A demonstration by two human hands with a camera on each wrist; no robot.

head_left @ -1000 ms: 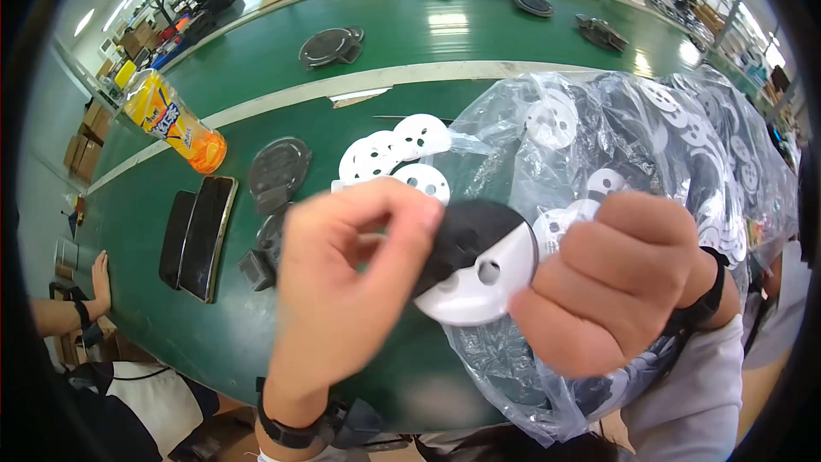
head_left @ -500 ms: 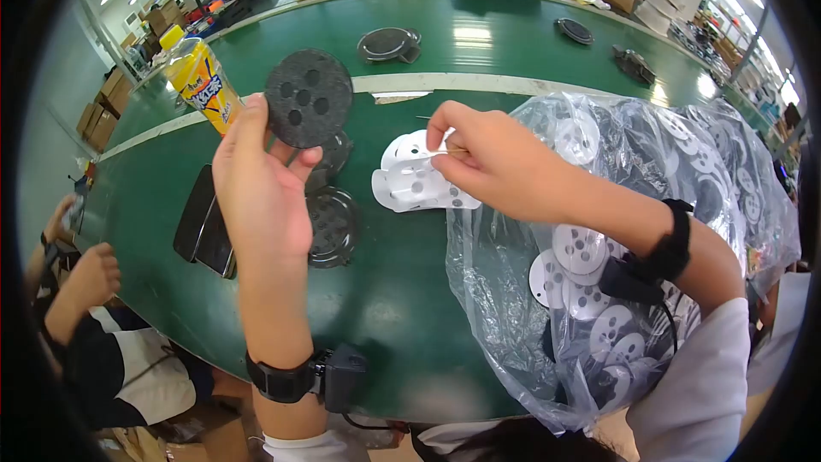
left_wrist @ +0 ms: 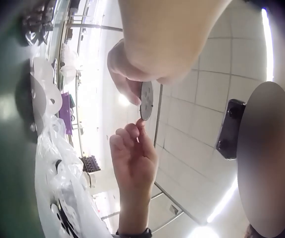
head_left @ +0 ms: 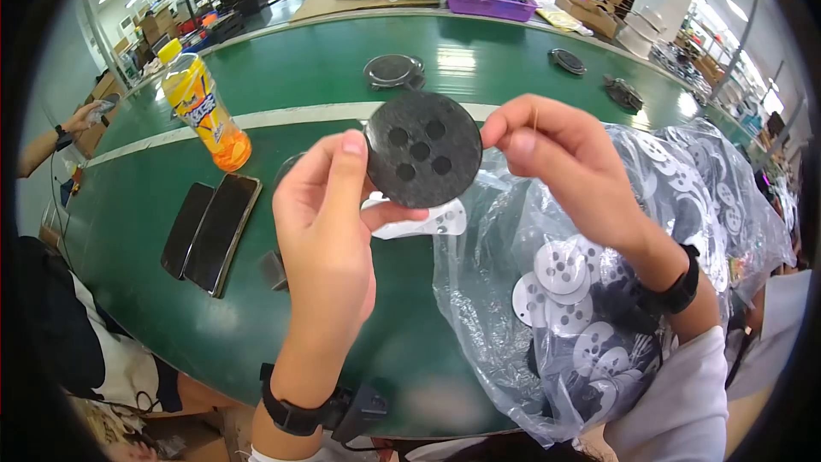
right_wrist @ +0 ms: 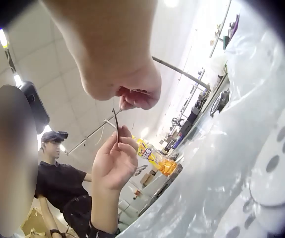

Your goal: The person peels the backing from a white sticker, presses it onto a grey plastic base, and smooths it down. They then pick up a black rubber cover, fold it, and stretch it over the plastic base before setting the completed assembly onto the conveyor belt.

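Upright above the table, a round black disc (head_left: 423, 150) with several dark round spots is pinched at its left edge by my left hand (head_left: 329, 231). My right hand (head_left: 573, 167) is at the disc's right edge, thumb and forefinger together on something thin like a stick or tweezers. In the left wrist view the disc (left_wrist: 146, 100) appears nearly side-on, between the left hand (left_wrist: 127, 74) and the right hand (left_wrist: 135, 158). Behind the disc lie white perforated pieces (head_left: 449, 218) on the table. A clear plastic bag (head_left: 479, 291) of white and black discs lies to the right.
An orange drink bottle (head_left: 203, 111) and two dark phones (head_left: 221, 235) stand or lie at the left. Black round parts (head_left: 393, 71) rest farther back, with a purple bin (head_left: 492, 6) at the rear. Another person's arm (head_left: 56, 145) shows at the far left.
Since half a second ago, the left hand has brought the black disc right and down to the middle. The right hand has moved from above the white pieces to the disc's right edge.
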